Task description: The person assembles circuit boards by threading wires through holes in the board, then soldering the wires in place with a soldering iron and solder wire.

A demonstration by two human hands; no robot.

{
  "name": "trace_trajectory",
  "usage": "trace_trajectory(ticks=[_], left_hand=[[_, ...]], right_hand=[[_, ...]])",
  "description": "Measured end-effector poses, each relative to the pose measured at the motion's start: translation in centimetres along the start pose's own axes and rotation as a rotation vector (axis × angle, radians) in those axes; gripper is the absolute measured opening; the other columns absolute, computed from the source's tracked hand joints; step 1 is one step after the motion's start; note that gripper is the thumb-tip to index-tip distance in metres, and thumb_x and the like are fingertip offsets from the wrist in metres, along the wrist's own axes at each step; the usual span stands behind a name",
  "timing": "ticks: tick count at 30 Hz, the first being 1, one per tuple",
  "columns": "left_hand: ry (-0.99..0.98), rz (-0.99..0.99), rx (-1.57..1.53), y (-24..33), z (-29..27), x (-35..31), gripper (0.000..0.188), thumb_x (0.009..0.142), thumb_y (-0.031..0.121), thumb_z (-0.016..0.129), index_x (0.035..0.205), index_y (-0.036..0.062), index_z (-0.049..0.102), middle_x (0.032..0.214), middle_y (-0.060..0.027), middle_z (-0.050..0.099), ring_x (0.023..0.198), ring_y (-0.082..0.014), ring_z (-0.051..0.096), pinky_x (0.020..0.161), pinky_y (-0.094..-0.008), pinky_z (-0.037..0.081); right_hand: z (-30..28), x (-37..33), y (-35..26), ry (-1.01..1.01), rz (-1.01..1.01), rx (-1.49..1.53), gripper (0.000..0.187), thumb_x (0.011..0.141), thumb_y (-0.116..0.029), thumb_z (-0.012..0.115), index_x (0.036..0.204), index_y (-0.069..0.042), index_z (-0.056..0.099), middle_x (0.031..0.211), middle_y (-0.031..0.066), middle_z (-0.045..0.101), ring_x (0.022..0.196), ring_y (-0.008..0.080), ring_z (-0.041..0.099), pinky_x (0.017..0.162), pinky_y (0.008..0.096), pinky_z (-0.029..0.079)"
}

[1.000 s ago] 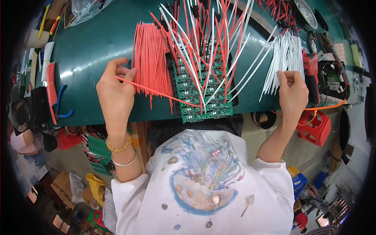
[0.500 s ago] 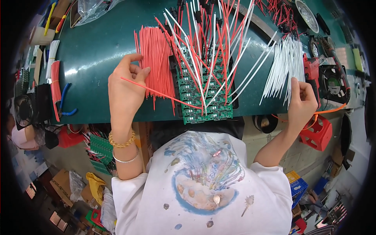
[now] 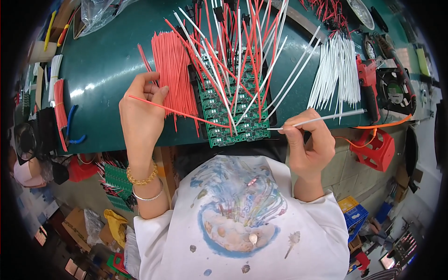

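A green circuit board panel [image 3: 219, 139] lies at the table's near edge, with red and white wires standing up from it. My right hand [image 3: 311, 140] pinches a white wire [image 3: 333, 115] just right of the panel; its short end points at the board's right edge. My left hand [image 3: 142, 105] is closed beside a thick bundle of red wires [image 3: 173, 70]. Between its fingertips is a red wire [image 3: 145, 59], set a little apart from the bundle. Another red wire [image 3: 177, 111] runs from the board's near part across the back of that hand.
A fan of white wires [image 3: 333, 70] lies on the green table [image 3: 112, 60] at right, near a red hand tool [image 3: 367, 84] and a black fan [image 3: 394, 88]. Blue-handled pliers [image 3: 71, 126] and a tied red wire bundle [image 3: 60, 107] sit at left. A red stool [image 3: 373, 151] stands below.
My right hand has moved left from the white wires to the board, bringing one white wire. My left hand has drawn slightly left, with a red wire now apart from the bundle.
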State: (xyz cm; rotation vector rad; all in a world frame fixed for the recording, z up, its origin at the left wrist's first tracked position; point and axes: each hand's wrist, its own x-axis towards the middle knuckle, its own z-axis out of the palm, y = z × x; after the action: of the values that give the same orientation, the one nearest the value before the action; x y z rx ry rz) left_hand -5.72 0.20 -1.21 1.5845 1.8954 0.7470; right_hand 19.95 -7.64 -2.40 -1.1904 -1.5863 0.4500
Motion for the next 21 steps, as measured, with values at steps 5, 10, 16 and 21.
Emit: trace_trajectory(ticks=[5,10,16,21], left_hand=[[0.09,0.016,-0.081,-1.6,-0.3,0.2,0.012,0.085,0.007,0.068,0.092,-0.0034,0.065,0.067,-0.0014,0.058,0.058,-0.0061,0.051,0.053,-0.0222,0.043],[0.122,-0.05,-0.27,-3.7,-2.0,-0.4,0.013,0.087,0.009,0.068,0.082,-0.0013,0.064,0.072,0.0009,0.061,0.061,-0.0039,0.051,0.054,-0.0189,0.041],[0.26,-0.058,-0.41,-4.7,-3.9,-1.8,0.008,0.086,0.005,0.068,0.087,-0.0031,0.066,0.077,-0.0051,0.065,0.063,-0.0082,0.059,0.056,-0.0195,0.045],[0.301,-0.064,-0.373,-3.0,-4.1,-2.9,0.008,0.087,0.004,0.066,0.087,-0.0041,0.065,0.076,-0.0071,0.066,0.062,-0.0105,0.062,0.056,-0.0197,0.047]], right_hand=[[-0.2,0.1,-0.5,-0.052,-0.012,-0.001,0.01,0.082,0.006,0.063,0.079,0.003,0.055,0.069,0.0113,0.062,0.059,0.0158,0.051,0.055,0.025,0.038],[0.1,0.1,0.0,-0.007,-0.009,0.011,0.015,0.072,0.007,0.072,0.075,0.001,0.059,0.068,0.009,0.064,0.053,0.0168,0.052,0.047,0.0252,0.039],[0.2,0.4,-0.4,-0.044,-0.008,-0.026,0.016,0.072,0.006,0.074,0.075,0.0,0.059,0.067,0.008,0.063,0.053,0.0171,0.053,0.047,0.026,0.04],[0.8,1.0,-0.3,-0.067,-0.032,-0.025,0.017,0.071,0.004,0.075,0.074,-0.001,0.059,0.064,0.0064,0.06,0.051,0.0173,0.049,0.045,0.027,0.036]])
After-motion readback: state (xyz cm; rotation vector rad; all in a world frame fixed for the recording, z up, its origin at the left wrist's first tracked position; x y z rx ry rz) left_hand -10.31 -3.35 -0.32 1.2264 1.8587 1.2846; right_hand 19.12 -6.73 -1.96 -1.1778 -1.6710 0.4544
